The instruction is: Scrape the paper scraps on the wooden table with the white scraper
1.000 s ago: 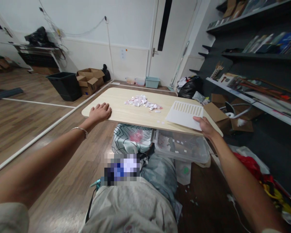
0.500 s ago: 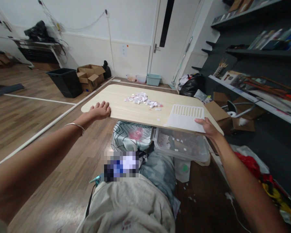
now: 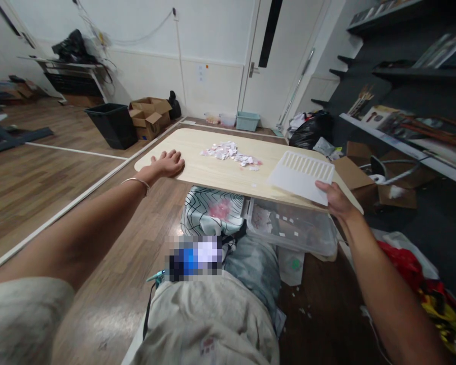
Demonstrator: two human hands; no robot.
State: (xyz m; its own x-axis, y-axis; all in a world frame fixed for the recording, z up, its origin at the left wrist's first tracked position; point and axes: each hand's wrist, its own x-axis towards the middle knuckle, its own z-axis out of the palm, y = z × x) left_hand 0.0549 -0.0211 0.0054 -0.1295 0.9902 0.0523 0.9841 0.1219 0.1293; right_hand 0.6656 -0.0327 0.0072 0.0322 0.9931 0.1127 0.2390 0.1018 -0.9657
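Note:
My left hand (image 3: 167,163) lies spread on the near left part of a pale wooden tabletop (image 3: 197,175), holding nothing. In my right hand (image 3: 336,197) is a white slotted plastic scraper (image 3: 298,182), gripped at its near right corner. Its row of slots points away from me, and it is tilted over the right side of the tabletop. A loose heap of small white paper scraps (image 3: 225,150) lies in the middle, with a few pinkish bits at its right end. One scrap sits alone near the front edge.
Below the tabletop's front edge are a clear plastic bin (image 3: 292,228) with scraps inside and a patterned cloth-covered thing (image 3: 212,210). A black trash bin (image 3: 113,126) and cardboard boxes (image 3: 149,116) stand behind left. Dark shelves (image 3: 395,91) line the right.
The scraper has turned and lifted somewhat off the tabletop in my right hand. My left hand stays on the tabletop, its fingers a little more spread. The view has shifted slightly.

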